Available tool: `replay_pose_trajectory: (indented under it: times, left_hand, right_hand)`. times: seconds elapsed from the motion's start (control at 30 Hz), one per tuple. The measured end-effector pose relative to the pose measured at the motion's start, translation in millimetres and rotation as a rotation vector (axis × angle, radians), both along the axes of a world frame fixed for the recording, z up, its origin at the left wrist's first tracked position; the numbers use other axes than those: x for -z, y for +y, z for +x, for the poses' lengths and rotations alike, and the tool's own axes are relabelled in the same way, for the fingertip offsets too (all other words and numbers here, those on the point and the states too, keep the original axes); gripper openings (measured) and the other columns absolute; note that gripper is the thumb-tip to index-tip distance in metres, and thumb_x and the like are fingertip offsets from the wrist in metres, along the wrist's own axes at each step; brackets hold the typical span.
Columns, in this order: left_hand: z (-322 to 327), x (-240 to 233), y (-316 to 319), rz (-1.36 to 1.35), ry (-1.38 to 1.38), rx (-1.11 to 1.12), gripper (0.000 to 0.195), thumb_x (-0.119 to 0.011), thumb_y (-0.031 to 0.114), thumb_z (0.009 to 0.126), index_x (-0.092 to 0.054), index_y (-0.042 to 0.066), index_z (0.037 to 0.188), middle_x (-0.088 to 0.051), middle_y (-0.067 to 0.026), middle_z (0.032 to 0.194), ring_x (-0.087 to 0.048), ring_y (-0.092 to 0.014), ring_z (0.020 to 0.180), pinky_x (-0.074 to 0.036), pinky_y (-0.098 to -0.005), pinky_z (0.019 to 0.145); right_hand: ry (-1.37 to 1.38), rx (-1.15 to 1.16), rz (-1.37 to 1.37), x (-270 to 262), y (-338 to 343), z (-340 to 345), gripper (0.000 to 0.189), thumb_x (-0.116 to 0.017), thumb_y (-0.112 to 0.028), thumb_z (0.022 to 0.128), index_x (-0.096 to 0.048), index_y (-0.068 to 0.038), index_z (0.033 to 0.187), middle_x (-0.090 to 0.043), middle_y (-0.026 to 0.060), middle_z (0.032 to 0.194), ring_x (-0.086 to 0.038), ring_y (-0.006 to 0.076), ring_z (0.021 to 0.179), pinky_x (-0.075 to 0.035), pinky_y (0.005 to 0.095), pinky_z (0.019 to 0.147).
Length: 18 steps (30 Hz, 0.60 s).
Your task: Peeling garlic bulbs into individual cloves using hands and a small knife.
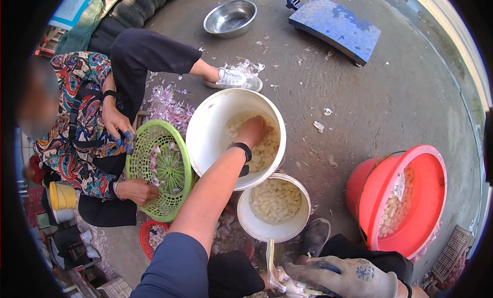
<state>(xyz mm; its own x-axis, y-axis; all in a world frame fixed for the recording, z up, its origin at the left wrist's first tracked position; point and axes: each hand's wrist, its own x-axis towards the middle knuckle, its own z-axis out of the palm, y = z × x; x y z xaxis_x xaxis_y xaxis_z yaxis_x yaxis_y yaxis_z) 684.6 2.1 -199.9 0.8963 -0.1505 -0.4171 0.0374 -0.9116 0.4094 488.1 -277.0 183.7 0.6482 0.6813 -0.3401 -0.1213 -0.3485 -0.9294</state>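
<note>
My left hand (pixel 255 131) is down inside a large white plastic bucket (pixel 208 120), among peeled garlic cloves (pixel 264 159) in water. Its fingers are hidden, so their grip does not show. A black band circles that wrist. At the bottom, my right hand (pixel 327 273) wears a grey knitted work glove and bears on unpeeled garlic (pixel 296 289), with a long pale dry stalk (pixel 271 261) beside the fingertips. Between the hands stands a smaller white bucket (pixel 243 217), with more peeled cloves (pixel 275 199) in water.
At left a seated person (pixel 86 117) has a hand (pixel 138 191) in a green plastic basket (pixel 185 155). A red bucket (pixel 358 190) holding peeled cloves leans at right. Ahead are a steel basin (pixel 231 20) and a blue platform scale (pixel 335 26). Garlic skins (pixel 167 105) litter the floor.
</note>
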Motion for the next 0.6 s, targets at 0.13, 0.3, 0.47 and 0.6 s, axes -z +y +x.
replay_pose_trajectory:
  times: [0.13,0.3,0.47,0.6]
  left_hand:
    - [0,-1,10,-0.005,0.026,-0.026,0.038,-0.066,0.036,0.091,-0.069,0.000,0.101,-0.072,-0.0240,0.103,-0.069,-0.038,0.097,-0.053,-0.0480,0.089]
    - [15,-47,5,-0.302,0.420,-0.363,0.037,-0.061,0.038,0.095,-0.065,0.001,0.090,-0.068,-0.0128,0.082,-0.068,-0.024,0.070,-0.056,-0.0425,0.065]
    - [20,-159,46,-0.352,0.522,-0.299,0.036,-0.060,0.042,0.094,-0.061,0.007,0.084,-0.054,-0.0003,0.070,-0.053,-0.013,0.055,-0.044,-0.0295,0.049]
    - [-9,-244,93,-0.420,0.499,-0.276,0.038,-0.062,0.043,0.095,-0.063,0.005,0.090,-0.055,0.0015,0.069,-0.054,-0.009,0.055,-0.043,-0.0265,0.045]
  right_hand:
    - [0.004,-0.021,0.004,1,0,-1,0.066,-0.080,-0.008,0.078,-0.056,-0.006,0.140,-0.063,0.0180,0.121,-0.066,0.0374,0.105,-0.055,0.0410,0.087]
    - [0.013,-0.023,-0.043,-3,-3,-4,0.067,-0.081,-0.011,0.078,-0.056,-0.006,0.140,-0.062,0.0181,0.122,-0.066,0.0376,0.106,-0.055,0.0418,0.087]
    - [0.017,-0.040,-0.033,-5,-2,-5,0.068,-0.080,-0.007,0.077,-0.056,-0.006,0.140,-0.063,0.0189,0.121,-0.065,0.0385,0.107,-0.055,0.0416,0.089]
    - [0.016,-0.022,-0.061,-5,4,-12,0.065,-0.076,-0.001,0.077,-0.057,-0.007,0.139,-0.064,0.0176,0.121,-0.066,0.0382,0.106,-0.054,0.0422,0.089]
